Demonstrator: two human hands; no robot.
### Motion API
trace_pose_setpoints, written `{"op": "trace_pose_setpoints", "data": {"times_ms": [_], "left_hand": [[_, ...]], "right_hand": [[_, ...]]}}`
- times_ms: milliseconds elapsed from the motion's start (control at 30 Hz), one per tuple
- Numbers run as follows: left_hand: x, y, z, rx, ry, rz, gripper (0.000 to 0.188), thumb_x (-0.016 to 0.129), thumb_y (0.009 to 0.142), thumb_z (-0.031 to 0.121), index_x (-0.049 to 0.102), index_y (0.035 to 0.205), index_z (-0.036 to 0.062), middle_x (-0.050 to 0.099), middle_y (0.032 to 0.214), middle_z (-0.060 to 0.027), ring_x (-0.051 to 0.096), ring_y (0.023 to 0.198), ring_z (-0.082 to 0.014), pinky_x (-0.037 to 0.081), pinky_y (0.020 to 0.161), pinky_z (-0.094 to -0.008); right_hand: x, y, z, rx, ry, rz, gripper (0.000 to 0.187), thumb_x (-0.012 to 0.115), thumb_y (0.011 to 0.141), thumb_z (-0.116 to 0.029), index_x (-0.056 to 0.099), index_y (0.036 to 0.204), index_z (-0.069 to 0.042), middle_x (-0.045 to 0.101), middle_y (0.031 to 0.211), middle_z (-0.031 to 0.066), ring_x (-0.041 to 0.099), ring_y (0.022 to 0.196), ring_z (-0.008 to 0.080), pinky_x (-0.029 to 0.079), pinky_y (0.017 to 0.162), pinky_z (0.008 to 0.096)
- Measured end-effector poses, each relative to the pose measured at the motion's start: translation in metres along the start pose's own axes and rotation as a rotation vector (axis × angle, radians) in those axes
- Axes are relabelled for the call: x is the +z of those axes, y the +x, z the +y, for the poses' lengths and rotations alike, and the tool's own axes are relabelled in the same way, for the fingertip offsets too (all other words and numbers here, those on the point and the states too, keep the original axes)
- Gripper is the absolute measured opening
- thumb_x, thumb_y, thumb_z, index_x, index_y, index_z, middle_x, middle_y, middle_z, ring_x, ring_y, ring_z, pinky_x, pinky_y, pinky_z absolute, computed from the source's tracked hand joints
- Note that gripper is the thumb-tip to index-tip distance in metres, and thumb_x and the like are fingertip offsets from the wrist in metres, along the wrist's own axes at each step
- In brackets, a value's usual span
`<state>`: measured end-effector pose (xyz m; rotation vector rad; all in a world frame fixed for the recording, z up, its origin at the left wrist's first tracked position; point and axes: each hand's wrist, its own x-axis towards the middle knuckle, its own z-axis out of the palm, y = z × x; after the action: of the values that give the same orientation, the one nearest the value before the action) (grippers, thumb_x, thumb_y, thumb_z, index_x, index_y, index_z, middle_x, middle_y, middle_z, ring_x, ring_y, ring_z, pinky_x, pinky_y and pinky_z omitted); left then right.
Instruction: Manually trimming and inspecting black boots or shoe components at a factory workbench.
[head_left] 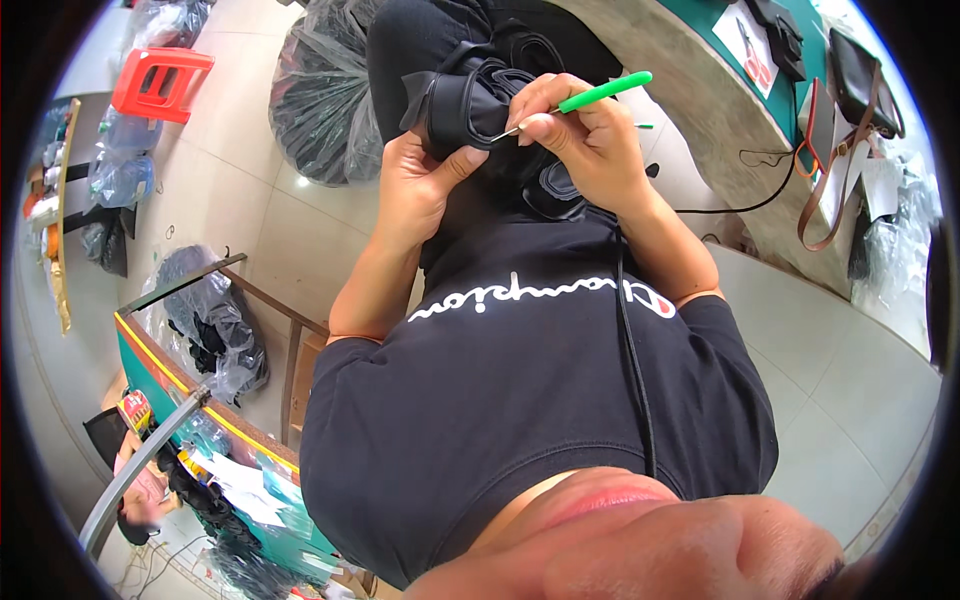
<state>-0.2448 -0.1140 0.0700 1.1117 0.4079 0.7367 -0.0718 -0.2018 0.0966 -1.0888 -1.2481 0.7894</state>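
Note:
Above my lap, my left hand (pixel 418 192) is closed on a black, smooth, band-like piece (pixel 455 112) that curves into loops, its thumb pressed along the lower edge. My right hand (pixel 590 150) pinches a slim hand tool (pixel 612 91) with a bright green handle and a thin metal shaft. The shaft's tip meets the edge of the black piece near my left thumb; the exact kind of tool cannot be made out. More coiled black pieces (pixel 553 192) rest on my lap below my right hand, partly covered by it.
A large plastic bag of dark material (pixel 325 100) stands beyond my left hand, with a red plastic stool (pixel 160 85) farther left. Scissors (pixel 752 55) and a black bag (pixel 862 85) lie on the green-topped table at right. At lower left, a person (pixel 145 485) sits by a cluttered bench (pixel 235 420).

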Motion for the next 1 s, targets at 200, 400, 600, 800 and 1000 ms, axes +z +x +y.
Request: {"op": "trace_pose_setpoints", "data": {"times_ms": [200, 400, 600, 800, 1000], "left_hand": [[-0.001, 0.001, 0.007, -0.147, -0.084, -0.046, 0.034, 0.070, 0.078, -0.002, 0.060, 0.111, -0.0008, 0.066, 0.102, -0.0057, 0.061, 0.092, -0.0129, 0.046, 0.085, -0.0269], [-0.030, -0.007, 0.013, -0.195, -0.145, -0.177, 0.039, 0.068, 0.073, -0.008, 0.062, 0.111, -0.0023, 0.067, 0.102, -0.0059, 0.062, 0.091, -0.0132, 0.048, 0.083, -0.0269], [-0.092, -0.003, -0.004, -0.299, -0.078, -0.132, 0.037, 0.070, 0.076, -0.002, 0.062, 0.112, -0.0007, 0.068, 0.101, -0.0054, 0.063, 0.090, -0.0135, 0.048, 0.081, -0.0258], [-0.128, -0.002, -0.018, -0.288, -0.260, -0.063, 0.035, 0.072, 0.078, 0.009, 0.061, 0.111, 0.0008, 0.067, 0.103, -0.0067, 0.063, 0.094, -0.0173, 0.047, 0.087, -0.0284], [-0.120, 0.002, -0.022, -0.199, -0.409, 0.100, 0.032, 0.062, 0.087, 0.009, 0.056, 0.118, 0.0043, 0.061, 0.117, -0.0088, 0.059, 0.105, -0.0205, 0.047, 0.091, -0.0369]], "right_hand": [[-0.004, 0.010, 0.000, -0.741, -0.684, 0.052, 0.009, 0.061, 0.081, 0.004, 0.061, 0.090, 0.002, 0.066, 0.097, 0.0205, 0.066, 0.075, 0.0243, 0.054, 0.063, 0.0291], [-0.079, 0.024, 0.046, -0.671, -0.659, 0.619, 0.006, 0.053, 0.089, 0.002, 0.060, 0.090, 0.003, 0.068, 0.090, 0.0162, 0.068, 0.079, 0.0216, 0.056, 0.069, 0.0290], [-0.193, -0.019, 0.021, -0.609, -1.030, 1.063, 0.013, 0.050, 0.095, -0.005, 0.057, 0.092, 0.005, 0.069, 0.086, 0.0187, 0.068, 0.067, 0.0208, 0.056, 0.062, 0.0273], [-0.234, -0.064, -0.023, -0.542, -1.126, 1.303, 0.017, 0.052, 0.093, -0.006, 0.059, 0.083, 0.005, 0.069, 0.079, 0.0168, 0.069, 0.065, 0.0205, 0.056, 0.059, 0.0272], [-0.227, -0.097, -0.048, -0.398, -0.994, 1.293, 0.019, 0.053, 0.093, -0.008, 0.064, 0.088, 0.007, 0.069, 0.081, 0.0145, 0.068, 0.067, 0.0167, 0.055, 0.061, 0.0260]]}}
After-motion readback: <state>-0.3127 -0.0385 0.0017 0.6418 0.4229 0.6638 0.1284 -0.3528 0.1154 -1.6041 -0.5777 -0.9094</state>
